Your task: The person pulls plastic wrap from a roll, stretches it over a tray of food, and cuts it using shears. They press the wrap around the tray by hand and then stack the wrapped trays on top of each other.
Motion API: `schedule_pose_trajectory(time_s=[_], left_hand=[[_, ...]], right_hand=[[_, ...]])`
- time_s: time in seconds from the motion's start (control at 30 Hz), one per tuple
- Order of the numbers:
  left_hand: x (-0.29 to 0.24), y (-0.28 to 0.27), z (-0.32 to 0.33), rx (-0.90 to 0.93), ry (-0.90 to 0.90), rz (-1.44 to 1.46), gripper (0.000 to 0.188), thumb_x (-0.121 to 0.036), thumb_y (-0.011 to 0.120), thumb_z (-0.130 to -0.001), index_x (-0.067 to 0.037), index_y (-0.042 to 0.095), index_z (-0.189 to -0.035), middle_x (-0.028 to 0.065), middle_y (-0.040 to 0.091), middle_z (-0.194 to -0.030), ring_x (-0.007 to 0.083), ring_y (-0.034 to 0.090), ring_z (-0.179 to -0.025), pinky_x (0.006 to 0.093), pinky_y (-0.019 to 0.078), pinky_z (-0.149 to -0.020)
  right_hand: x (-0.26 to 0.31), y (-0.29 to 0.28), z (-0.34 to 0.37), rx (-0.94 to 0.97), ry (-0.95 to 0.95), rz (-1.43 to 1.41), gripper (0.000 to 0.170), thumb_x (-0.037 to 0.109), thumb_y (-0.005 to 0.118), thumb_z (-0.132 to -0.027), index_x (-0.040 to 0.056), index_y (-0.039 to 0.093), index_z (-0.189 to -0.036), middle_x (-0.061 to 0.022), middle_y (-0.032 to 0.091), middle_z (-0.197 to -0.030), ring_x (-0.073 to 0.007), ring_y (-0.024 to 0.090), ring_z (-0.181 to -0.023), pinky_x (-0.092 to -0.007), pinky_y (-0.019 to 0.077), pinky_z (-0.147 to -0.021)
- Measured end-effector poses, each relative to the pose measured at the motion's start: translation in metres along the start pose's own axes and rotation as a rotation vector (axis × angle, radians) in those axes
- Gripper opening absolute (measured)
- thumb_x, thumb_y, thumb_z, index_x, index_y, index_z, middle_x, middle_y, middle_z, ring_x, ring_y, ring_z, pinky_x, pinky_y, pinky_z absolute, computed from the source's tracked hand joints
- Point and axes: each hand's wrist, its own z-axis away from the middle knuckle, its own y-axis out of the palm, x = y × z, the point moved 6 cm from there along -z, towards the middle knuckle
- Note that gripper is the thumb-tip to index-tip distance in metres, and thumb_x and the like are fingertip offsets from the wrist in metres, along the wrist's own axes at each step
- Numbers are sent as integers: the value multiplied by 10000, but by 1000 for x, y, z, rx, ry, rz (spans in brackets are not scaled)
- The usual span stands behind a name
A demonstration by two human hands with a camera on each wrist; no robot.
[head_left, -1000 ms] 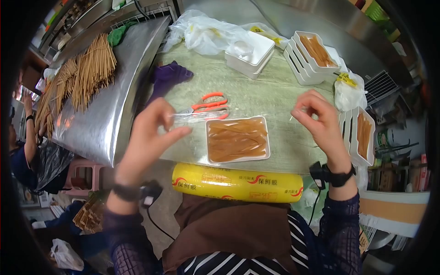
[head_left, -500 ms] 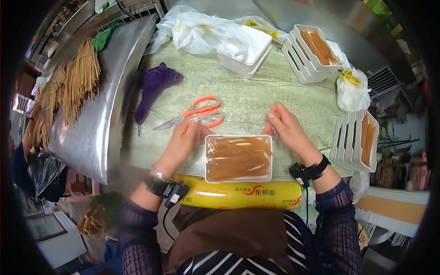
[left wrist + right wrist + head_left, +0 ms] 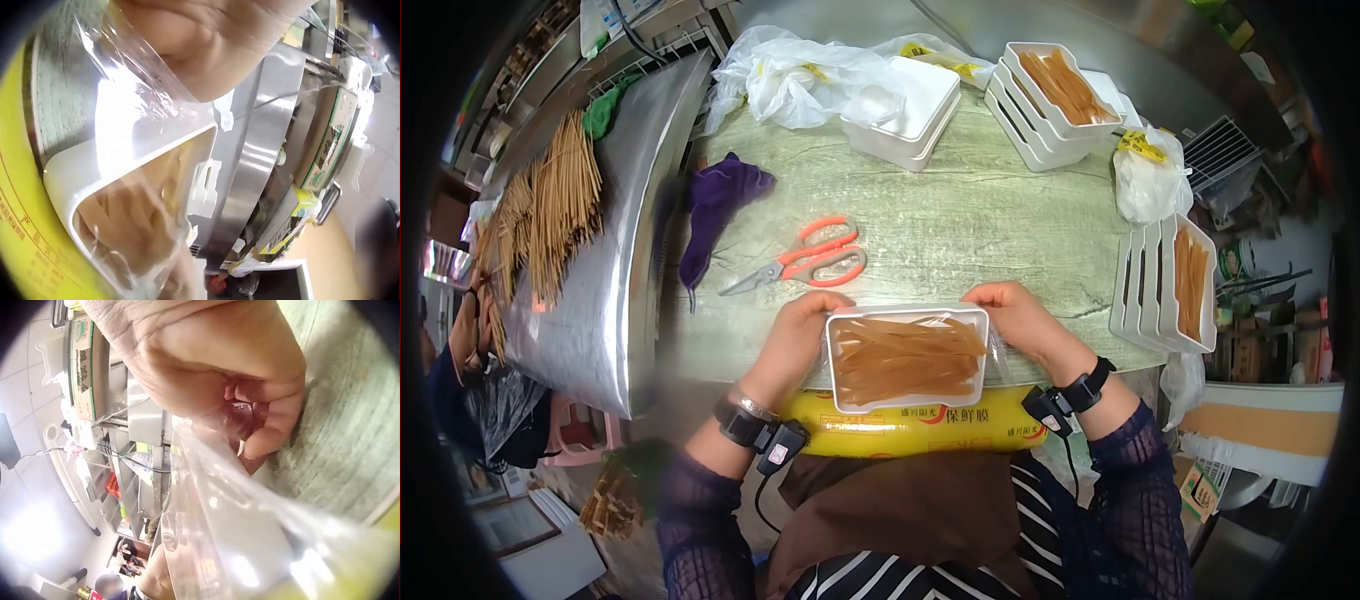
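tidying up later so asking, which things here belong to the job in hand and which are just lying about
Seems part of the job: white tray, brown strips, clear film, yellow roll; probably also the stacked trays.

Apparently just lying about: orange-handled scissors, purple cloth, plastic bags, wooden skewers.

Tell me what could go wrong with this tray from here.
The clear film is wrinkled beside the tray, so uneven pulling might crease or tear it. The tray also overlaps the yellow roll at the near edge of the table in the head view, so a slip might drop it.
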Motion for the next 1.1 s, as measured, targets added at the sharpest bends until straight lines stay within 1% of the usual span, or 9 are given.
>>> schedule_pose_trajectory(time_s=[0.03,0.13,0.23,0.33,0.47,0.67,0.73,0.83,1.1], left_hand=[[3,2,6,19,-130,45,227,26,429,-934,-19,619,-1051,70,657,-1012,136,609,-954,261,468,-885],[13,-2,13,58,-205,223,268,-4,449,-937,2,618,-1145,77,659,-1077,128,596,-1026,271,459,-919],[6,1,22,104,-146,469,277,-106,466,-983,16,599,-1192,65,658,-1115,107,597,-1034,268,471,-904],[4,6,31,90,-54,187,342,-230,468,-1017,11,578,-1234,53,657,-1103,101,597,-1022,260,471,-898],[7,3,30,46,-20,87,406,-362,485,-1013,10,611,-1118,-22,610,-913,48,504,-788,220,432,-717],[7,11,27,45,-89,127,450,-388,441,-1025,18,614,-1115,-30,589,-869,44,463,-723,215,407,-651],[7,8,27,67,-125,49,469,-399,428,-1028,20,612,-1131,-22,596,-879,47,471,-725,216,412,-651],[18,4,30,11,-206,102,484,-393,418,-1032,36,598,-1169,30,639,-973,79,552,-804,250,469,-718],[-44,21,106,66,-60,389,455,-322,439,-1026,61,550,-1245,119,635,-1174,180,610,-1035,338,483,-927]], right_hand=[[-3,-2,2,-19,1,33,140,33,564,-898,8,690,-953,-23,674,-824,-55,575,-713,-216,460,-622],[-4,-1,7,-44,-87,141,155,39,556,-905,-9,694,-954,-3,661,-799,-47,563,-711,-217,456,-624],[-1,-1,9,-61,-95,129,165,49,541,-914,-18,688,-952,4,650,-782,-45,551,-700,-219,446,-616],[-8,-1,13,-46,-56,-26,192,96,533,-924,-26,680,-951,13,625,-752,-42,527,-672,-220,429,-601],[-19,-7,21,14,-95,-242,272,211,527,-949,-25,662,-962,24,590,-732,-44,490,-627,-217,404,-585],[3,13,32,-38,-104,56,459,431,471,-1000,5,641,-995,4,597,-765,-64,506,-610,-216,419,-573],[7,18,35,-60,-10,-43,504,470,452,-999,1,637,-1002,1,599,-758,-68,511,-608,-215,422,-563],[7,25,40,-35,63,-169,539,498,436,-998,-1,640,-983,1,604,-747,-69,515,-606,-209,413,-544],[39,42,88,33,-27,-232,551,509,423,-996,20,660,-903,3,593,-713,-57,485,-590,-220,381,-523]])
